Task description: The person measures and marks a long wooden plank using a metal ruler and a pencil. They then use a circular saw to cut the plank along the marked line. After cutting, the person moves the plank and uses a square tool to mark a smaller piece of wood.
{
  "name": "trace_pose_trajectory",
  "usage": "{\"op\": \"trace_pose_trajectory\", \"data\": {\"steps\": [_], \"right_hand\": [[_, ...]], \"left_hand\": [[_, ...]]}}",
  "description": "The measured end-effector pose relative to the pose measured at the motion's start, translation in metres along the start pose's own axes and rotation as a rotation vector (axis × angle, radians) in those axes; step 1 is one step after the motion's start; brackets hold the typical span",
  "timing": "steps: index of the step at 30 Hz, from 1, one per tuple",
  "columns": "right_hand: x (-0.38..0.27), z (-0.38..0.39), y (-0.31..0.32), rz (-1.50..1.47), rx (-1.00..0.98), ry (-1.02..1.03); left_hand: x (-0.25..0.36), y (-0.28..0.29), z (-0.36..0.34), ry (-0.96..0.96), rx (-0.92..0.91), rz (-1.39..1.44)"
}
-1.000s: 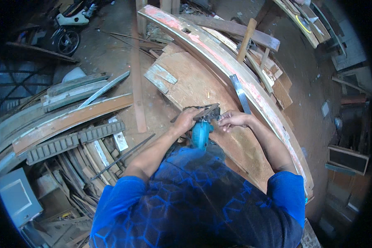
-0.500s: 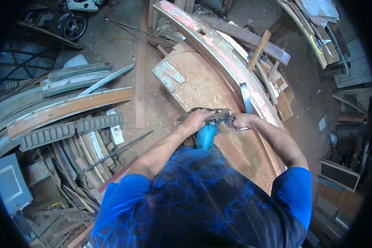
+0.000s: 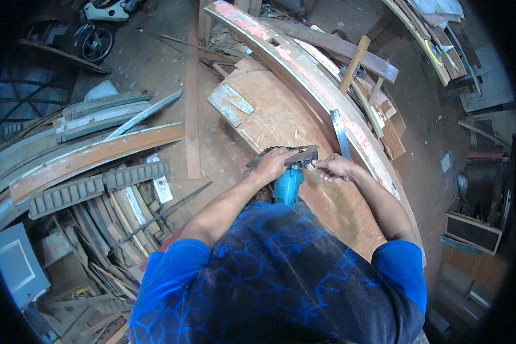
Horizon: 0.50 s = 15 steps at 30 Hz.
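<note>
Power tool [image 3: 288, 188] at frame centre. Left hand [image 3: 271, 165] curled round its plate [image 3: 303, 156]. Right hand [image 3: 336, 167] just right, bunched; cannot tell what it pinches. Handling seems under way, completion not visible.

In the middle of the frame, the left hand [image 3: 272, 163] grasps the dark flat base of a teal power tool [image 3: 287, 186], while the right hand [image 3: 333, 168], its fingers bent, is at the tool's right end; whether it holds anything is unclear. Behind them lies a broad wooden board [image 3: 275, 109]. A long curved beam [image 3: 304, 63], patched pink, sweeps from top centre toward the right, with a metal strip [image 3: 340, 135] leaning against it. A motorbike [image 3: 100, 34] stands upper left; stacked timber [image 3: 97, 157] fills the left side.
</note>
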State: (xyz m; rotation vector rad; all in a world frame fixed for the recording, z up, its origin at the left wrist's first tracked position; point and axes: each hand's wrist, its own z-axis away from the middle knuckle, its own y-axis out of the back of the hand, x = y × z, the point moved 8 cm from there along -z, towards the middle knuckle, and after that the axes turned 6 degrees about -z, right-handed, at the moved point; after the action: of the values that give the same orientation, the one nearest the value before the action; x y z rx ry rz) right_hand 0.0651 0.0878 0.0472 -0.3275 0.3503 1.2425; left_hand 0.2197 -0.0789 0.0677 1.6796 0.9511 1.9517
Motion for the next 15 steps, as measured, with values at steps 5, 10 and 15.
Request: {"op": "trace_pose_trajectory", "data": {"steps": [5,10,15], "right_hand": [[-0.003,-0.001,0.008,0.181,0.162,0.356],[0.012,-0.001,0.015,-0.178,0.082,0.108],[0.005,-0.01,0.009,-0.079,0.04,0.154]], "left_hand": [[0.003,0.0,-0.001,-0.014,0.072,-0.02],[0.007,-0.004,-0.004,-0.006,0.031,-0.052],[0.012,-0.004,-0.01,-0.014,0.044,-0.031]]}}
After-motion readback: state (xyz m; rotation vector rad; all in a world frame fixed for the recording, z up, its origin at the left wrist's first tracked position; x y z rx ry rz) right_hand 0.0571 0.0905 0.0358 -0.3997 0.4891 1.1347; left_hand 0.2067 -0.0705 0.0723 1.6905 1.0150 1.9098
